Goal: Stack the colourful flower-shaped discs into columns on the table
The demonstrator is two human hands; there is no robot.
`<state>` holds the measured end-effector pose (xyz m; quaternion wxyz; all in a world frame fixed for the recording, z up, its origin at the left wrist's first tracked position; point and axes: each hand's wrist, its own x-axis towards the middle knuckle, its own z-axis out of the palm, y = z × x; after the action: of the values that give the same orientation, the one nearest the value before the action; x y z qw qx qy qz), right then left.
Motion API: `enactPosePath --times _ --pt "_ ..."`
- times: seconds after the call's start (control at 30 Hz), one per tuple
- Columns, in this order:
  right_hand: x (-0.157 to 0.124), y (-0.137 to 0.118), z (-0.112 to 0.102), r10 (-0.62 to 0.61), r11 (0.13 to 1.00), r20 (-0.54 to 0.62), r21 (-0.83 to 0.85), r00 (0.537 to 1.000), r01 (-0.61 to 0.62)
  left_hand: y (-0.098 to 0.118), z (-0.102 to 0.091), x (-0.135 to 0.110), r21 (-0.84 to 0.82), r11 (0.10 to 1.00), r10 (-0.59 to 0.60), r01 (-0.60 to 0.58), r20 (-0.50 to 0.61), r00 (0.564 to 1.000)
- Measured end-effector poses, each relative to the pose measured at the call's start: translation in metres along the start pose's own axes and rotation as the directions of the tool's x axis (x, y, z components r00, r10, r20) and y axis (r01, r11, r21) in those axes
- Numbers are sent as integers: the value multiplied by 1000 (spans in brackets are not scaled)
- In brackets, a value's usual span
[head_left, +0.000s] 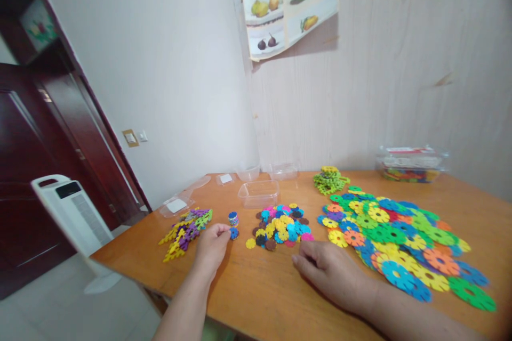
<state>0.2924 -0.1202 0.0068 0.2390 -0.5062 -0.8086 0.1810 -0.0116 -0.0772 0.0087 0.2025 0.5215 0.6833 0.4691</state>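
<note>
My left hand (213, 249) is closed in a pinch at the edge of a small blue notched disc (234, 233), low over the table. Just behind that disc stands a short stack of small discs (233, 217), blue on top. My right hand (334, 273) rests on the tabletop with its fingers curled in, and nothing shows in it. It lies beside the front right of a loose pile of small notched discs (281, 227) in yellow, blue, pink, brown and black.
Large flower-shaped discs (400, 234) spread across the right side. Purple and yellow snowflake pieces (187, 232) lie at left, green ones (330, 181) at the back. Clear plastic tubs (259, 194) and lids (176, 205) stand behind. A filled clear box (413, 165) sits back right.
</note>
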Motion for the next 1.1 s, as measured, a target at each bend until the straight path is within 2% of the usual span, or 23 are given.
enactPosePath --times 0.27,0.57,0.77,1.0,1.1 --pt "0 1 1 -1 1000 3 5 1000 1 -8 1 5 47 999 7 -8 14 1000" --pt "-1 -3 -3 10 1000 13 0 1000 -10 -17 2 5 52 998 42 -40 -31 999" --pt "-1 0 -1 -11 1000 13 -5 1000 11 -27 4 9 71 993 99 -100 19 995" --pt "-1 0 -1 -3 1000 5 0 1000 3 -31 6 11 47 992 112 -113 23 993" --pt "-1 -2 -3 -1 1000 12 -1 1000 1 -30 6 9 87 980 180 -181 23 983"
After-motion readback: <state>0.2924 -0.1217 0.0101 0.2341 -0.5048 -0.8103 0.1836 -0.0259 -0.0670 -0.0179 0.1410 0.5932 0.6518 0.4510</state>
